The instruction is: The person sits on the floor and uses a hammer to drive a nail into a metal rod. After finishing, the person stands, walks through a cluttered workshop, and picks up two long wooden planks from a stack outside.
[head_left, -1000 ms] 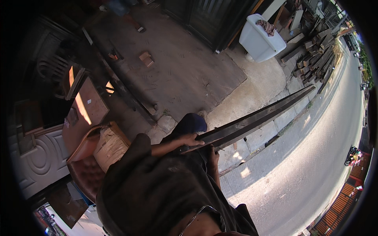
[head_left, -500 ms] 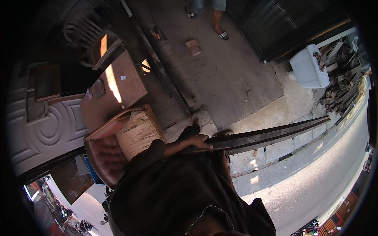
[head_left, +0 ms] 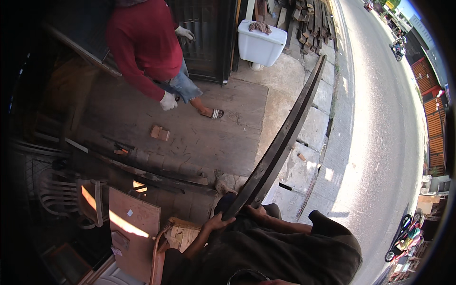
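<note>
A long dark wooden beam (head_left: pixel 281 145) runs from my body up and to the right, over the pale paving at the roadside. It looks like two lengths lying side by side, though I cannot tell if they are joined. My left hand (head_left: pixel 219 222) grips its near end from the left, fingers wrapped over the edge. Close by, my right hand (head_left: pixel 257 213) holds the same beam from its right side; its fingers are partly hidden beneath the wood.
A person in a red top (head_left: pixel 147 42) with white gloves stands ahead at left. Beyond the beam is a white cistern (head_left: pixel 260 45), near stacked timber (head_left: pixel 313 23). Reddish-brown blocks (head_left: pixel 160 133) lie on the floor. A brown board (head_left: pixel 135 232) stands at left; a road (head_left: pixel 375 95) runs at right.
My view has turned right, bringing the co-worker's upper body and more of the road into sight. The beam, still in both hands, points more steeply away from me.
</note>
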Action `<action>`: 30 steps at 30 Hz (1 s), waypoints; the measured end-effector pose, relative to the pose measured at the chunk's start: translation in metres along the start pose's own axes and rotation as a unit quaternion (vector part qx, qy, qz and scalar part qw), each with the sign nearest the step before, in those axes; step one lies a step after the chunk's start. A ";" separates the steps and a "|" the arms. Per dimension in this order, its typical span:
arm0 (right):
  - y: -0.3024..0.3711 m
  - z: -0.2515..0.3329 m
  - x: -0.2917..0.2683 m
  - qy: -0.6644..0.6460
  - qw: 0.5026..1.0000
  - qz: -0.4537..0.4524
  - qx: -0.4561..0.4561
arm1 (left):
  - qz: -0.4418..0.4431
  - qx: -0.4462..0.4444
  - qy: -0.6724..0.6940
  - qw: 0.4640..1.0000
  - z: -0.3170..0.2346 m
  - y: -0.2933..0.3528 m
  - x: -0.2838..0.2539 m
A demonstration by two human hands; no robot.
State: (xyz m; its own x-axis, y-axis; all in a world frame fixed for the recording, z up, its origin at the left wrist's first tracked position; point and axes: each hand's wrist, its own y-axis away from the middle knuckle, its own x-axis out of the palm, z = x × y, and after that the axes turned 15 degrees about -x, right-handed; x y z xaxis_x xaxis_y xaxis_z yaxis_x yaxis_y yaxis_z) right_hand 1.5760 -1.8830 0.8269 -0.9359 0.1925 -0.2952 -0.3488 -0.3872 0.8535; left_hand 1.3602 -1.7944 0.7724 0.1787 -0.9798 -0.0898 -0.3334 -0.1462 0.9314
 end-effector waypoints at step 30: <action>-0.002 -0.172 -0.034 -0.031 0.997 -0.047 -0.052 | 0.284 -0.110 0.386 0.871 0.008 -0.092 0.141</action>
State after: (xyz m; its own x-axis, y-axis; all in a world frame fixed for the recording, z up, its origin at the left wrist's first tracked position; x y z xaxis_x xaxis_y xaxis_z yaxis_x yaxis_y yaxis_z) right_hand 1.6001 -2.0446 0.7616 -0.8947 0.2871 -0.3422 -0.4418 -0.4555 0.7729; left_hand 1.4082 -1.9201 0.6714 0.6395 -0.4897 0.5927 -0.4009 0.4454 0.8006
